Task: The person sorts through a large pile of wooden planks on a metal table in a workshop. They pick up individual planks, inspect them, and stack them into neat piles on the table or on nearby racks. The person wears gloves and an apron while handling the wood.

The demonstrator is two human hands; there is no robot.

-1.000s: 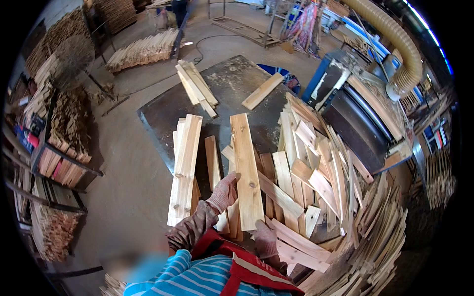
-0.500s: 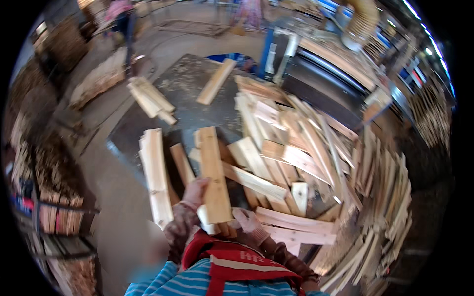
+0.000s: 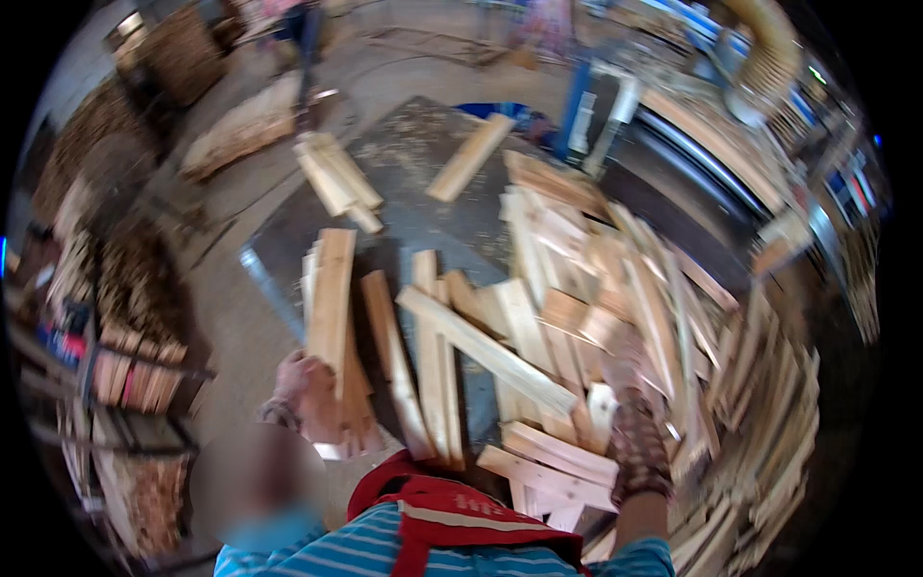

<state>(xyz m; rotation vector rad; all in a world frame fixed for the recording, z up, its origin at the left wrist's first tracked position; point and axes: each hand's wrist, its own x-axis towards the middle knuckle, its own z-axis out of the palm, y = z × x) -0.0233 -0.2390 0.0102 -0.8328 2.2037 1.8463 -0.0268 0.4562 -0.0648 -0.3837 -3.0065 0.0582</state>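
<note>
My left hand (image 3: 306, 387) is closed around the left edge of a short wooden board (image 3: 333, 288), which lies on a stack at the left side of the dark table (image 3: 404, 144). My left forearm is mostly hidden by a blurred patch. Out to the right, my right hand (image 3: 623, 361) reaches into a heap of loose boards (image 3: 524, 327). Motion smears its fingers, so whether it grips a piece cannot be made out. Between the hands, a pale slat (image 3: 486, 348) lies slantwise over several upright-pointing boards (image 3: 428, 356).
Farther back lie a few boards (image 3: 336, 178) and a single board (image 3: 471, 157). A machine with a dark roller bed (image 3: 673, 192) and a ribbed hose (image 3: 769, 62) stand back right. Stacked slats (image 3: 769, 433) fill the right side; bundled wood (image 3: 139, 385) stands left.
My left hand has carried the board from the middle to the left stack. My right hand has left the board's near end and moved right, over the heap. The view has shifted.
</note>
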